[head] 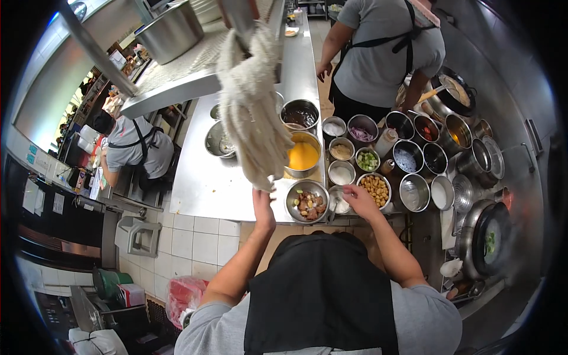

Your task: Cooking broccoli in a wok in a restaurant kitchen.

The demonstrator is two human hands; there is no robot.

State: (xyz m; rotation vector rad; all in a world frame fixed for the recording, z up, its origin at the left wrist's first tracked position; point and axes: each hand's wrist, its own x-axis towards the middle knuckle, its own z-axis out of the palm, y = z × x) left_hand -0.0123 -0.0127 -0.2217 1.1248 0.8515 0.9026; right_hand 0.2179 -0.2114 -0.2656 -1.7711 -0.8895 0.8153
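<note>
My left hand [265, 207] is raised at the lower end of a hanging off-white cloth [255, 111]; whether it grips the cloth cannot be told. My right hand [361, 200] is over a small steel container of white powder [341, 205], fingers bent, their tips partly hidden. Between the hands a steel bowl [307, 202] holds browned chunks with pieces of green. Behind it stands a pot of yellow liquid [303, 153]. A container of golden-brown cubes [376, 190] lies just beyond my right hand.
Steel containers hold chopped greens [367, 159], sliced purple onion [362, 133] and white liquid [442, 192]. A steaming wok [490, 242] is at the right. A co-worker [386, 57] stands ahead near another wok [455, 91]; another co-worker [140, 142] is at the left. A metal shelf [173, 91] juts overhead.
</note>
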